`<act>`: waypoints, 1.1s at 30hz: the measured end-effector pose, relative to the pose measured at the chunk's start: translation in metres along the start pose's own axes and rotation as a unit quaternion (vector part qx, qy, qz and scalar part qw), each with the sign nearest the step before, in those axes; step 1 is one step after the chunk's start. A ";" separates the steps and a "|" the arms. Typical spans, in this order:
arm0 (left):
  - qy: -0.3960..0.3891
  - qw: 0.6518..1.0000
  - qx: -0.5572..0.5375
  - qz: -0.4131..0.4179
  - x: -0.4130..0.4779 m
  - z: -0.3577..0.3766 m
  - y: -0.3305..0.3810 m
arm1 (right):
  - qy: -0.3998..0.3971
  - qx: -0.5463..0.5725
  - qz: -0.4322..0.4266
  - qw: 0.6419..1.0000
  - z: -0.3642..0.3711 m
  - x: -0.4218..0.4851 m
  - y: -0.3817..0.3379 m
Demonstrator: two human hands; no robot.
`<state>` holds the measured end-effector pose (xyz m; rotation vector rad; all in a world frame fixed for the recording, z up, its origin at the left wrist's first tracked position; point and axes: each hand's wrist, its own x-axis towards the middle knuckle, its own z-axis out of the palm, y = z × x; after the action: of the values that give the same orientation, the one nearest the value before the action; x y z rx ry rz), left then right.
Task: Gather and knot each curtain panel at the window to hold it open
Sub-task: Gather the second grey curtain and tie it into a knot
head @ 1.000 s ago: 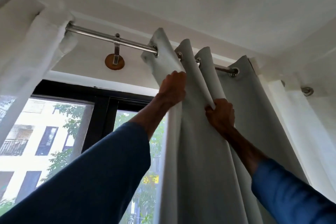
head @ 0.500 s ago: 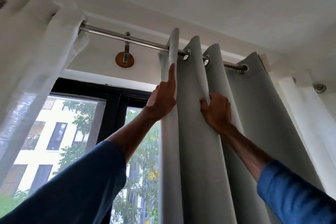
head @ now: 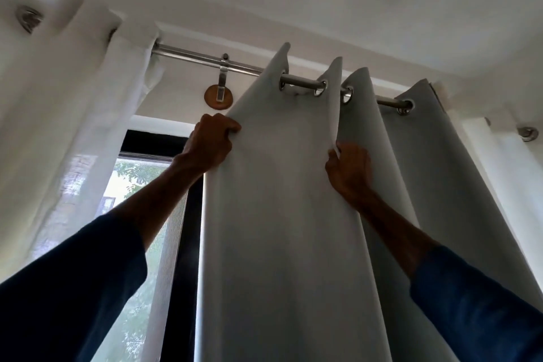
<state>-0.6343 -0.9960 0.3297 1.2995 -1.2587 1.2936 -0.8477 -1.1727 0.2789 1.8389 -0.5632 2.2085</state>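
I look up at a metal curtain rod (head: 191,55) running under a white ceiling, held by a bracket on a round wooden mount (head: 219,95). A sheer white curtain (head: 88,114) hangs bunched at the left; beside it a dark window frame (head: 188,244) shows leaves outside. The grey curtain (head: 279,214) hangs from steel rings on the rod, right of centre, covering most of the window. Both arms reach upward in blue sleeves. My left hand (head: 210,142) is closed over the grey curtain's left edge — fingers curled around the cloth. My right hand (head: 349,169) pinches a fold farther right, thumb and fingers clamped on the fabric.
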 end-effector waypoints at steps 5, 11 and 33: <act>-0.039 0.998 0.008 0.058 -0.003 0.000 0.009 | -0.047 -0.014 0.002 0.999 0.001 0.003 -0.021; -0.093 0.992 -0.053 0.074 -0.002 0.003 0.044 | -0.075 0.000 -0.021 0.997 0.010 0.008 -0.062; -0.178 0.973 -0.022 -0.146 -0.041 0.057 0.107 | -0.167 -0.075 -0.230 0.956 -0.009 -0.077 -0.021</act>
<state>-0.7326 -1.0596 0.2784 1.6651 -1.2682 0.8444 -0.8324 -1.1435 0.2051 2.0246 -0.3019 1.5308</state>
